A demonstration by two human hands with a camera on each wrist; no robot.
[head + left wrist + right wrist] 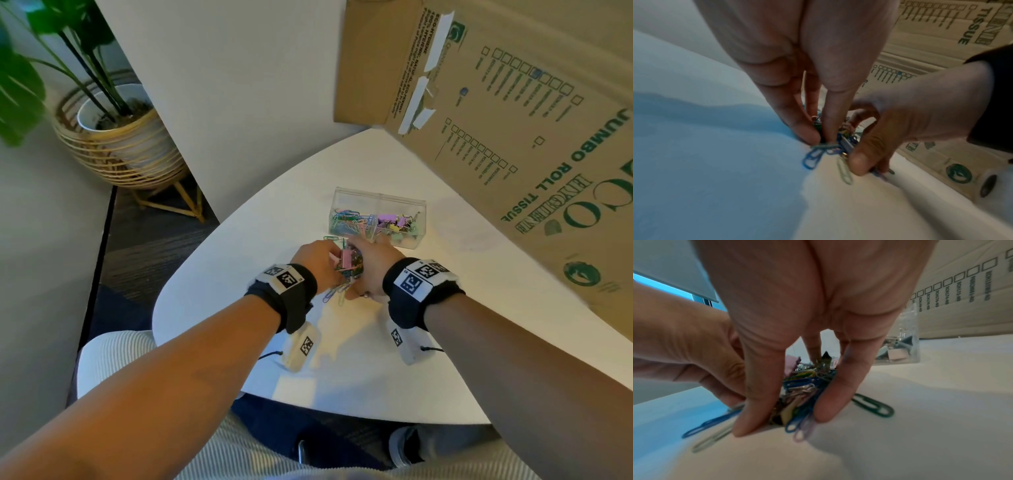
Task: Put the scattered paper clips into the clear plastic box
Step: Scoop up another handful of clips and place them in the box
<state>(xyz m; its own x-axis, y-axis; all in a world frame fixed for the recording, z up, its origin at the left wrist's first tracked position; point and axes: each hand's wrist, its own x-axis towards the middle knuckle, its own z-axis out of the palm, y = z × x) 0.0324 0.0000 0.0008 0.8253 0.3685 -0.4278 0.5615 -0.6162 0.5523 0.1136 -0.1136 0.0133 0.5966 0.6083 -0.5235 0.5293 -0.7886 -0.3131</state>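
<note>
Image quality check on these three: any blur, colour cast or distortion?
Head view: sharp at the clear plastic box, edges bowed, cardboard carton leaning. Left wrist view: soft motion blur, blue cast on the shadowed table. Right wrist view: palm of the right hand near and soft, the pile of paper clips smeared.
</note>
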